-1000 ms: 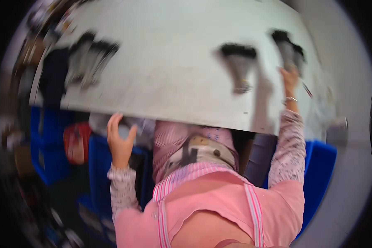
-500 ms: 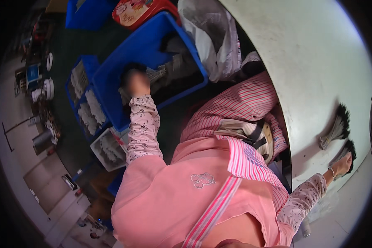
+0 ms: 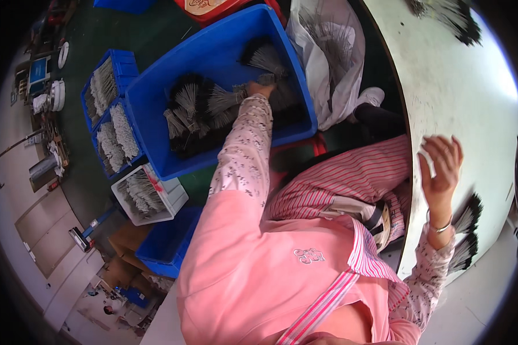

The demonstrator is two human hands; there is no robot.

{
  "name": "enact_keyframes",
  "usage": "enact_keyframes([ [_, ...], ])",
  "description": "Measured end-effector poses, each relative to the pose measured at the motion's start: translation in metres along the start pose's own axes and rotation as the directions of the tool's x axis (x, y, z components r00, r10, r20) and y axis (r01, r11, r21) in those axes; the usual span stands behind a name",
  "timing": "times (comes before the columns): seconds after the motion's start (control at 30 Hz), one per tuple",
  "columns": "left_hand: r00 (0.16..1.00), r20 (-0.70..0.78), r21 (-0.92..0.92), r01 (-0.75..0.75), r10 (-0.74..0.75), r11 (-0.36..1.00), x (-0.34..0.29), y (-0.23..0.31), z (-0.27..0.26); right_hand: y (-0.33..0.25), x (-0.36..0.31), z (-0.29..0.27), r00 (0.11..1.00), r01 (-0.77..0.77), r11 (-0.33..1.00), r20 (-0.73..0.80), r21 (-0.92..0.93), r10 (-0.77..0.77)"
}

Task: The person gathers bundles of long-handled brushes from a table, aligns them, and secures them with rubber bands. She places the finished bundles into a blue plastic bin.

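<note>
My left hand (image 3: pixel 261 89) reaches into the large blue bin (image 3: pixel 172 54), its fingers closed around the end of a bundle of thin wires (image 3: pixel 265 79). More bundles lie beside it, grey at one end and black at the other, such as one wire bundle (image 3: pixel 221 100) left of the hand and another bundle (image 3: pixel 266 59) just beyond. My right hand (image 3: pixel 441 169) is raised over the edge of the pale table (image 3: pixel 466 115), fingers spread and holding nothing. Behind my right wrist, two black-tipped wire bundles (image 3: pixel 467 221) (image 3: pixel 463 253) rest on the table.
Small blue boxes (image 3: pixel 133 72) and a white box (image 3: pixel 175 195) with pale bundles stand left of the bin. A white sack (image 3: pixel 322 86) of wires leans between bin and table. Another black-tipped bundle (image 3: pixel 457 23) lies at the table's far end. A person's shoe (image 3: pixel 371 96) shows beside the sack.
My right hand has let go of a wire bundle on the table and lifted away, opening. My left hand has moved rightward within the blue bin. The whole view has shifted.
</note>
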State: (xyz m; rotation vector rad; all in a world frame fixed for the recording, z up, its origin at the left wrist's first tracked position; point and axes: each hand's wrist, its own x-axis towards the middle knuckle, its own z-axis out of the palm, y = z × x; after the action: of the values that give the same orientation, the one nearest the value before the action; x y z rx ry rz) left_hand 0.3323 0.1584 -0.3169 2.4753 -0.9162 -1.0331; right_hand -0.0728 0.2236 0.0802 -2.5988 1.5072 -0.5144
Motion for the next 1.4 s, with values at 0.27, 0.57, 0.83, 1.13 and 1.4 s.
enact_keyframes([
  [0.27,0.963,-0.142,0.030,0.234,-0.227,0.972,0.029,0.078,0.017,-0.013,-0.064,0.010,0.969,-0.225,0.974,0.113,0.026,0.220],
  [0.57,0.856,-0.164,0.191,0.516,-0.491,0.835,0.071,0.089,0.086,-0.022,-0.083,0.023,0.927,-0.346,0.938,0.170,0.033,0.336],
  [0.83,0.732,-0.209,-0.516,0.481,-0.649,0.709,0.146,0.013,0.131,-0.019,-0.076,0.023,0.933,-0.336,0.939,0.167,0.079,0.320],
  [1.13,0.999,0.013,-0.537,-0.029,0.042,0.843,-0.031,0.021,-0.052,-0.029,-0.063,0.030,0.961,-0.275,0.946,0.040,0.169,0.272],
  [1.4,0.737,-0.240,-0.456,-0.660,0.632,0.597,-0.260,0.171,-0.132,-0.065,-0.015,0.042,0.950,-0.145,0.750,-0.122,0.645,0.288],
])
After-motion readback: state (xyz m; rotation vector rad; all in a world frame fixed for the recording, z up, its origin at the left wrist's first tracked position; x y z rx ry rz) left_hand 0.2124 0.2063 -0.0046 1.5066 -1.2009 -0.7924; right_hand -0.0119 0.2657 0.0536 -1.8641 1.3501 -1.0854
